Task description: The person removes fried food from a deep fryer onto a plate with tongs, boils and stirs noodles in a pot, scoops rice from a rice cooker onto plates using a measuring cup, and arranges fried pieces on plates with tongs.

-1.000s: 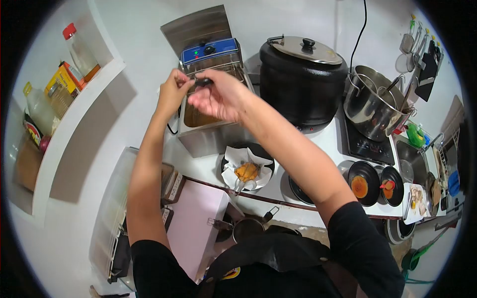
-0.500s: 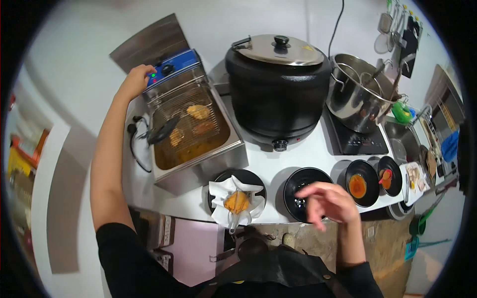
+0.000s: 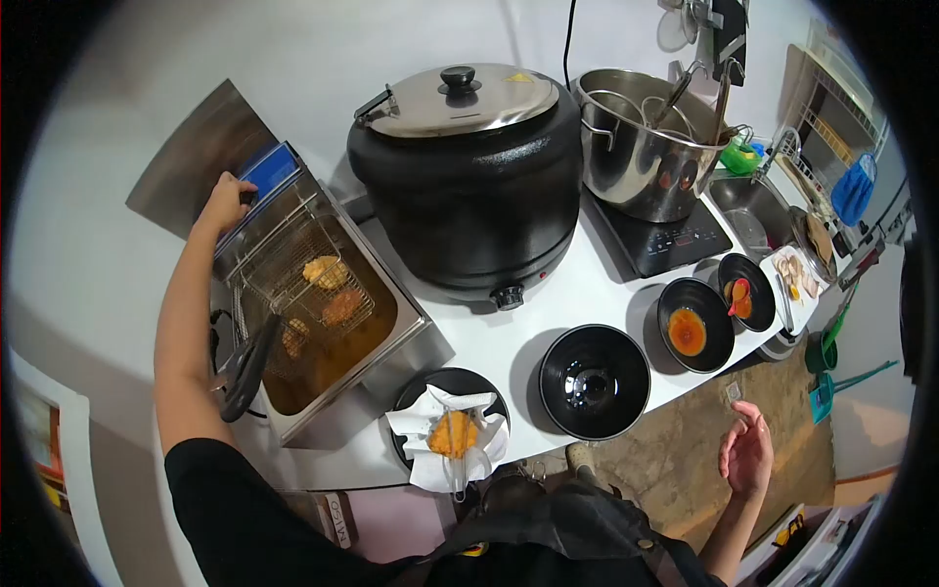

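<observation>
My left hand [image 3: 224, 205] reaches to the blue control panel [image 3: 272, 173] at the back of a deep fryer [image 3: 362, 369], fingers closed around its dark knob [image 3: 246, 198], which they partly cover. In the fryer's oil, a wire basket [image 3: 311, 256] with a black handle [image 3: 252, 370] holds several frying pieces, one of them golden [image 3: 325, 272]. My right hand [image 3: 748, 455] is in the air beyond the counter's front edge, empty, its fingers loosely curved and apart. A paper-lined black plate [image 3: 401, 399] bears a golden fried piece [image 3: 445, 437] with metal tongs [image 3: 456, 470] lying over it.
A large black soup kettle [image 3: 469, 215] stands beside the fryer. Right of it, a steel pot [image 3: 641, 161] sits on an induction cooker [image 3: 675, 240]. Black bowls [image 3: 558, 391] line the counter's front, two holding orange-red liquid. A sink [image 3: 748, 210] is at the right.
My left hand has shifted from beside the panel's lights onto the knob. My right hand has moved right, away from above the black bowl. The view has turned rightward.
</observation>
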The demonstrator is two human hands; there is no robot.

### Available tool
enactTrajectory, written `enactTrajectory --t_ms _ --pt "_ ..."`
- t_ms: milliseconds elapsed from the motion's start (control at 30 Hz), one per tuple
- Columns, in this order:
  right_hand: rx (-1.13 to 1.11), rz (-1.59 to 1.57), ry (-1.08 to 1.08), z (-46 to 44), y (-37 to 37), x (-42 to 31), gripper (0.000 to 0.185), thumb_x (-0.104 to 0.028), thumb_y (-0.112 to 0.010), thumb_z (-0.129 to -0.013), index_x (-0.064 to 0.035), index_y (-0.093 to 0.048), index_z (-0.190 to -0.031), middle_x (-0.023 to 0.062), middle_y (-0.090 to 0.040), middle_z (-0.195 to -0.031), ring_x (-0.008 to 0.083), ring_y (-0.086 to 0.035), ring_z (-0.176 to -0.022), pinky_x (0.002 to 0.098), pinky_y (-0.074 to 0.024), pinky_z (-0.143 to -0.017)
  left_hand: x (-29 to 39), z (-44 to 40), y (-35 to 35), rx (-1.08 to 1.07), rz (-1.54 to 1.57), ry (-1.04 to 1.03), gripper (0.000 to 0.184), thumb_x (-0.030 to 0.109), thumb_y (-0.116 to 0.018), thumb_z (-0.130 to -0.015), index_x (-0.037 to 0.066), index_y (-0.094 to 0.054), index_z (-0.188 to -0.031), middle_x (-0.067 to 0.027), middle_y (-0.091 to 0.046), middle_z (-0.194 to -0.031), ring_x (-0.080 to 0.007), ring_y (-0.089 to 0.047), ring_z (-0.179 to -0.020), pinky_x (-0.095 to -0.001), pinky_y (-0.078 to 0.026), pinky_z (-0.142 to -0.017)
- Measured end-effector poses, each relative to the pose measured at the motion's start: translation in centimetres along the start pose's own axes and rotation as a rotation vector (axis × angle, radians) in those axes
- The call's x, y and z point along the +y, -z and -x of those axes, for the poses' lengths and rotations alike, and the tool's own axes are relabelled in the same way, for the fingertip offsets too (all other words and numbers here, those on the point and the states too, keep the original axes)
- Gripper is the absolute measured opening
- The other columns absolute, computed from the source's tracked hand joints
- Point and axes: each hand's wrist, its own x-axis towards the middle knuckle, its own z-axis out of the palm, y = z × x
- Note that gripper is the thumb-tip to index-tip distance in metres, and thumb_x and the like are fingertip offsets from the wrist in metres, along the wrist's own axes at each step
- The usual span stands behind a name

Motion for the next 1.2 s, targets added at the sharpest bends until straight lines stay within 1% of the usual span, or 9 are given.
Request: enactTrajectory --t_ms 67,400,533,633,733,833,933,1100,1200 --pt "0.013 0.021 -0.03 -0.5 -0.7 0.1 0.044 -0.033 -0.037 -0.094 0.0044 -0.046 -0.114 0.012 -0.051 -0.057 0.0164 -0.049 -0.036 0.024 -0.0403 -0.03 -0.9 0.0 -0.8 0.124 -0.033 -0.185 0.037 -0.004 -0.068 -0.063 0.007 -0.066 -0.098 -0.0181 -0.061 -0.1 -0.0304 -0.06 -0.092 -0.0367 -0.047 -0.083" --pt "0.104 0.064 -0.028 -1.2 -2.8 0.5 0.042 -0.034 -0.039 -0.093 0.0019 -0.047 -0.113 0.009 -0.052 -0.057 0.0134 -0.05 -0.037 0.0228 -0.0403 -0.03 -0.6 -2.0 -0.4 0.029 -0.012 0.37 0.028 0.012 -0.074 -0.063 -0.002 -0.065 -0.085 -0.0198 -0.065 -0.084 -0.0307 -0.063 -0.079 -0.036 -0.049 -0.073" --pt "0.131 0.087 -0.034 -1.0 -2.3 0.9 0.039 -0.032 -0.036 -0.095 0.0001 -0.046 -0.115 0.0072 -0.05 -0.059 0.0122 -0.047 -0.038 0.0208 -0.0382 -0.031 -2.1 -0.8 0.2 0.054 -0.009 -0.245 0.031 0.005 -0.075 -0.055 0.0 -0.063 -0.083 -0.016 -0.064 -0.08 -0.0283 -0.062 -0.075 -0.0339 -0.049 -0.072" --pt "0.135 0.088 -0.022 -1.3 -2.4 1.1 0.039 -0.03 -0.034 -0.095 -0.0005 -0.046 -0.117 0.0065 -0.049 -0.058 0.0112 -0.045 -0.038 0.0198 -0.0366 -0.031 -1.7 -1.0 0.2 0.009 0.021 -0.048 0.038 0.006 -0.076 -0.056 0.001 -0.06 -0.091 -0.0163 -0.064 -0.091 -0.0293 -0.061 -0.09 -0.038 -0.048 -0.079" --pt "0.148 0.082 -0.016 -1.1 -2.3 1.1 0.039 -0.03 -0.035 -0.095 -0.0003 -0.046 -0.117 0.0066 -0.049 -0.057 0.0111 -0.045 -0.038 0.0197 -0.0362 -0.031 0.5 -1.7 0.7 -0.065 0.025 0.468 0.037 0.006 -0.075 -0.057 0.001 -0.06 -0.09 -0.0176 -0.064 -0.092 -0.0306 -0.062 -0.086 -0.0382 -0.049 -0.075" --pt "0.161 0.088 -0.019 -0.7 -2.0 1.1 0.039 -0.029 -0.035 -0.095 -0.0001 -0.045 -0.118 0.0068 -0.048 -0.056 0.0111 -0.045 -0.038 0.0193 -0.0358 -0.032 -1.1 -2.7 -0.4 -0.031 -0.039 0.469 0.037 0.006 -0.075 -0.057 0.001 -0.06 -0.091 -0.0185 -0.064 -0.092 -0.0318 -0.063 -0.081 -0.0382 -0.05 -0.071" --pt "0.185 0.091 -0.017 -0.2 -1.1 1.0 0.039 -0.029 -0.035 -0.095 0.0 -0.045 -0.119 0.0068 -0.048 -0.056 0.0108 -0.045 -0.039 0.0186 -0.0352 -0.032 -1.8 -1.2 -0.3 0.02 -0.075 -0.108 0.038 0.005 -0.075 -0.056 0.002 -0.061 -0.092 -0.0189 -0.063 -0.092 -0.0332 -0.063 -0.079 -0.0377 -0.051 -0.071" --pt "0.203 0.094 -0.022 0.0 -0.7 0.5 0.039 -0.029 -0.034 -0.095 0.0005 -0.045 -0.119 0.0064 -0.048 -0.056 0.0106 -0.043 -0.038 0.0199 -0.0355 -0.033 -3.2 -3.3 -0.1 -0.126 -0.205 0.045 0.047 0.014 -0.078 -0.054 0.0 -0.063 -0.096 -0.0209 -0.063 -0.091 -0.0331 -0.063 -0.081 -0.0365 -0.05 -0.072" --pt "0.221 0.117 -0.041 0.3 -0.4 0.8 0.039 -0.028 -0.034 -0.095 0.0014 -0.045 -0.119 0.0053 -0.045 -0.056 0.0101 -0.041 -0.037 0.0192 -0.0344 -0.033 -1.7 -2.1 -0.3 0.05 -0.255 0.107 0.053 0.04 -0.076 -0.065 -0.01 -0.06 -0.071 -0.0262 -0.061 -0.071 -0.0341 -0.064 -0.073 -0.039 -0.049 -0.067"
